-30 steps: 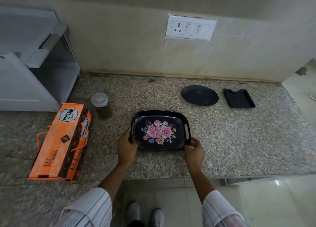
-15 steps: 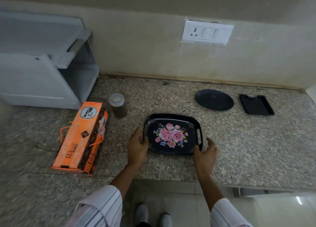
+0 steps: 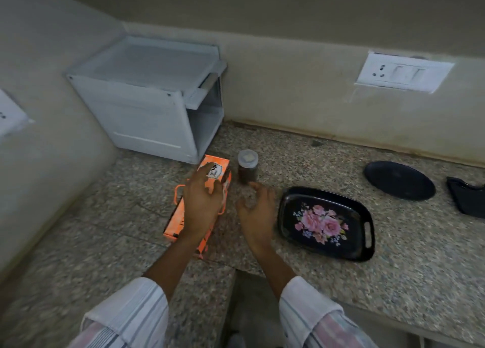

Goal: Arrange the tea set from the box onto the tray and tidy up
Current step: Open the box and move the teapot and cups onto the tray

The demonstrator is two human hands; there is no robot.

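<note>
The speckled granite counter [image 3: 341, 164] runs along the beige wall. At its far left corner stands the white open-fronted plastic cabinet [image 3: 147, 103]. Just in front of that lies the long orange cardboard box [image 3: 178, 216], and right beside its far end stands the small lidded jar [image 3: 247, 167]. The black rectangular tray with pink flowers [image 3: 325, 223] lies to the right of the box, near the counter's front edge. Behind and to the right of the tray lies the round black plate [image 3: 399, 180], with the small black rectangular dish [image 3: 467, 199] further right. The white switch panel [image 3: 402, 72] sits on the wall above them
</note>
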